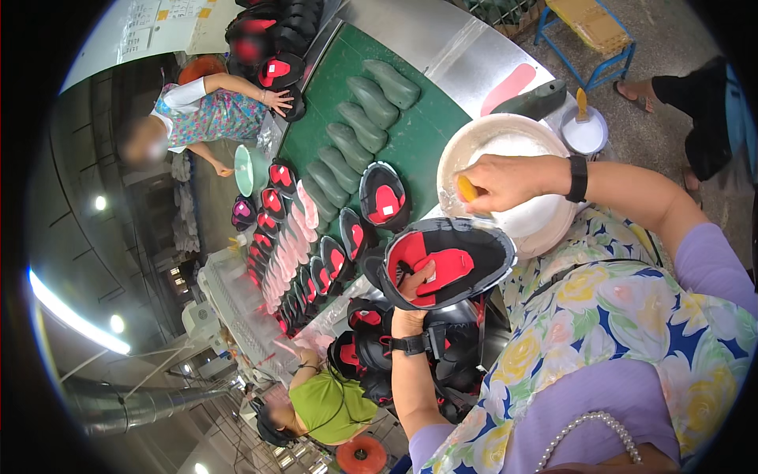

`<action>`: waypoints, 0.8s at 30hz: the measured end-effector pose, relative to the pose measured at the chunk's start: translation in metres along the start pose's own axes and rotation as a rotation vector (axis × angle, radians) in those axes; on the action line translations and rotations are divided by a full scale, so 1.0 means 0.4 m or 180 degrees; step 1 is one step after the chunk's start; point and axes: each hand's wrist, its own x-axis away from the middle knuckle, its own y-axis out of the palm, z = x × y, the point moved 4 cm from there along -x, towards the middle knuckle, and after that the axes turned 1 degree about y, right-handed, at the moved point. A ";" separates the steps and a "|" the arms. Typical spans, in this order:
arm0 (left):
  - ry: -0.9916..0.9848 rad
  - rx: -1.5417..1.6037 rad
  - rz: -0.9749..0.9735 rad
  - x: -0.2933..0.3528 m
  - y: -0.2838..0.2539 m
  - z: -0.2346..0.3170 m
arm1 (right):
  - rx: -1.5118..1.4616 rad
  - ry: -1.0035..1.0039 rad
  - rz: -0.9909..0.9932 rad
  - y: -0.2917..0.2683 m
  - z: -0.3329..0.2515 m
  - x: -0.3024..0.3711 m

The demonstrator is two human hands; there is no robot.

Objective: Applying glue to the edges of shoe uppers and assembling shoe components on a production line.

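Note:
My left hand (416, 294) is closed around a black shoe upper (485, 251) with a red tongue, its thumb pressed inside the opening. The upper is tilted, its open underside with a pale edge turned up. My right hand (509, 183) grips a brush (467, 188) by its yellow handle, over a large whitish basin (448, 162). White liquid (530, 217) lies in the basin. The brush's bristles are hidden. Just beyond the held upper, another black and red shoe upper (384, 197) stands on the green conveyor belt (422, 130).
Dark green shoe lasts (367, 103) line the belt, beside pink insoles (290, 249) and more uppers. A small white pot (584, 133) with a brush stands right of the basin. More uppers (367, 344) are piled below my left arm. Two co-workers (209, 118) (332, 403) are across and left.

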 end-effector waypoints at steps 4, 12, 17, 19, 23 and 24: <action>0.0139 -0.0321 -0.0060 -0.003 0.049 0.029 | -0.0318 -0.0935 0.0849 0.033 -0.046 -0.033; 0.0195 0.0354 0.0294 0.011 0.087 0.038 | 0.0053 -0.0691 -0.0017 0.021 -0.009 0.010; 0.0219 0.0512 0.0701 0.031 0.004 0.011 | -0.0073 -0.0242 -0.0009 -0.016 -0.011 0.057; 0.0868 -0.0090 0.0910 0.021 -0.028 0.017 | -0.0071 -0.0105 0.0048 -0.010 -0.006 0.064; 0.0974 -0.0248 0.1036 0.007 -0.034 0.004 | -0.0724 -0.0739 0.0888 0.059 -0.060 0.086; 0.1009 -0.0300 0.1069 0.004 -0.036 0.004 | -0.0942 -0.0810 0.0942 0.076 -0.085 0.092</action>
